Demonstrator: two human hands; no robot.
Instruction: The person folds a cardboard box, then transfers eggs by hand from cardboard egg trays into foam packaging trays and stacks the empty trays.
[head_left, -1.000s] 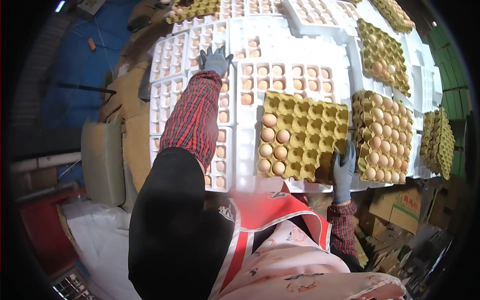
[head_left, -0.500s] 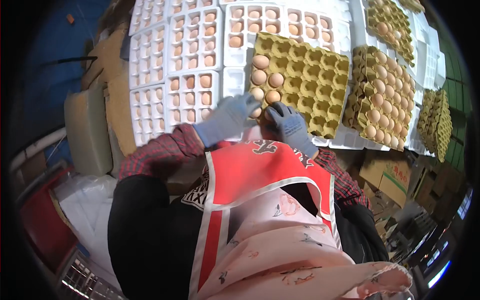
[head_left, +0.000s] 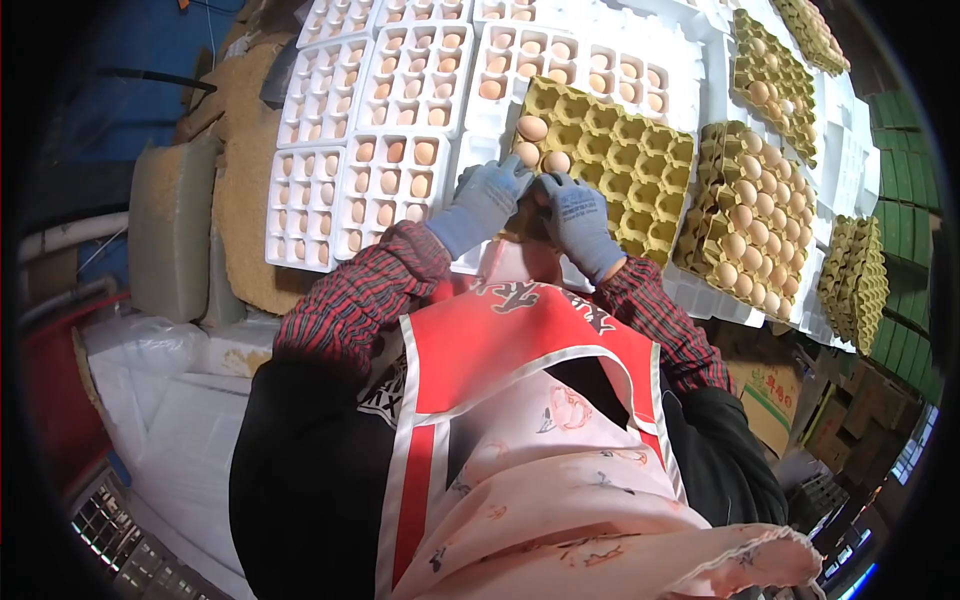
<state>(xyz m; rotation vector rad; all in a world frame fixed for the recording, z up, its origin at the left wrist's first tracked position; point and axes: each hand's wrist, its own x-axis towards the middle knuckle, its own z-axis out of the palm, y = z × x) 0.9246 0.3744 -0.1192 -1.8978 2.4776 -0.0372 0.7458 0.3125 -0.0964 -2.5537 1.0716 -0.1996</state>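
Observation:
Both hands wear grey-blue gloves. My left hand (head_left: pixel 490 203) has its fingers curled at the left edge of a yellow-green pulp tray (head_left: pixel 615 165), near its lower corner. Beside it, my right hand (head_left: pixel 576 218) rests over the tray's lower left part with fingers bent. What either hand grips is hidden by the fingers. Just above them in the tray sit a brown egg (head_left: pixel 532 128) and another egg (head_left: pixel 557 162); the tray's cups to the right hold nothing. White foam trays with eggs (head_left: pixel 390 182) lie left of my left hand.
A stack of pulp trays with eggs (head_left: pixel 755 215) stands at the right, with stacked trays (head_left: pixel 853 280) beyond it. More foam trays (head_left: pixel 630 40) lie at the back. A cardboard box (head_left: pixel 765 395) is at the lower right, a padded block (head_left: pixel 172 230) at the left.
Since one second ago, my left hand has come back from the far foam trays and my right hand has moved left along the pulp tray. Fewer eggs show in its left columns.

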